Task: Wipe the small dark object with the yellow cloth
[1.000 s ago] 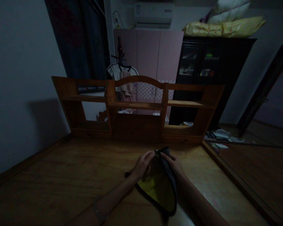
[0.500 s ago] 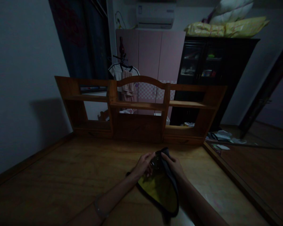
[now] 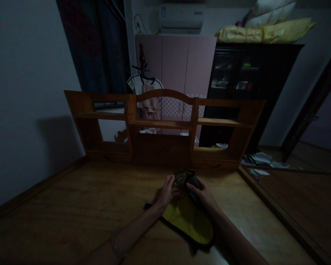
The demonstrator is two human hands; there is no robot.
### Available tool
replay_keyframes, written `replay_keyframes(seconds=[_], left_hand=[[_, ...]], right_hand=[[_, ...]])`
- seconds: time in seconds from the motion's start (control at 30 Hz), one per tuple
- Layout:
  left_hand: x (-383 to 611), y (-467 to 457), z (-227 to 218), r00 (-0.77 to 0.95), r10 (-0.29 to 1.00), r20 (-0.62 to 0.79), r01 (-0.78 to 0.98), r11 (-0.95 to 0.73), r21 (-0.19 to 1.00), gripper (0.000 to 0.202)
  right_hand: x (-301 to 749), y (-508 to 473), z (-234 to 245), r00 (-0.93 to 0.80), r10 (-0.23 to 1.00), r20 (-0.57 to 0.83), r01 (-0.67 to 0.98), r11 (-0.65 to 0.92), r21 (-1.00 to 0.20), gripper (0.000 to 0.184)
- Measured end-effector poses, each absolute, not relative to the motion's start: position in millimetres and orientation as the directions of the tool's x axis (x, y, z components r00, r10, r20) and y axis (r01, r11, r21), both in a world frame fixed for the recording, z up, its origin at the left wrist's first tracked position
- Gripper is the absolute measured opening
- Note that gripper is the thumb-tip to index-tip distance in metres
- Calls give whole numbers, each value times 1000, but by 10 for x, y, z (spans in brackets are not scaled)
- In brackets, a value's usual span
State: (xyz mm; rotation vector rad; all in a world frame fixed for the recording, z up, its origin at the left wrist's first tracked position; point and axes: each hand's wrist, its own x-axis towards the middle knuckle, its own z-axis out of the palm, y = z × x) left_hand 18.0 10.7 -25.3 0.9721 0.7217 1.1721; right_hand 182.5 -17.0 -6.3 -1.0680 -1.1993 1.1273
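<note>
A cloth (image 3: 189, 221), yellow on one face and dark on the other, hangs below my two hands over the wooden surface (image 3: 79, 206). My left hand (image 3: 167, 191) is closed around a small dark, glossy object (image 3: 180, 178) that I cannot name in the dim light. My right hand (image 3: 202, 192) pinches the dark upper part of the cloth against that object. Both forearms reach in from the bottom edge, and a thin band sits on my left wrist.
A wooden shelf unit (image 3: 165, 127) with open compartments stands across the far edge of the surface. Behind it are a pink wardrobe (image 3: 182, 62), a dark glass-fronted cabinet (image 3: 248, 81) with bundles on top, and hanging clothes (image 3: 145, 92). A wall lies to the left.
Both hands have risen slightly and moved away from me. The cloth's yellow face has swung lower and more of it shows.
</note>
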Motion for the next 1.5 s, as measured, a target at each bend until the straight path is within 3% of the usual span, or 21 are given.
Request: replay_keyframes(seconds=[0.27, 0.67, 0.97, 1.37, 1.5], left_hand=[[117, 104, -219, 381, 924, 26, -377, 130, 917, 44], [109, 16, -124, 333, 943, -8, -226, 88, 970, 50], [136, -55, -73, 278, 960, 35, -193, 20, 981, 48], [166, 8, -181, 232, 967, 106, -182, -64, 981, 42], [164, -3, -177, 225, 970, 93, -174, -54, 983, 46]], right_hand=[[1847, -186, -71, 117, 986, 121, -53, 128, -990, 50], [1838, -172, -80, 140, 990, 0, -73, 10, -997, 54], [1835, -187, -42, 125, 990, 64, -56, 71, -996, 48], [1774, -227, -36, 129, 965, 226, 107, 213, -971, 47], [1770, -252, 8, 98, 972, 213, 76, 206, -976, 44]])
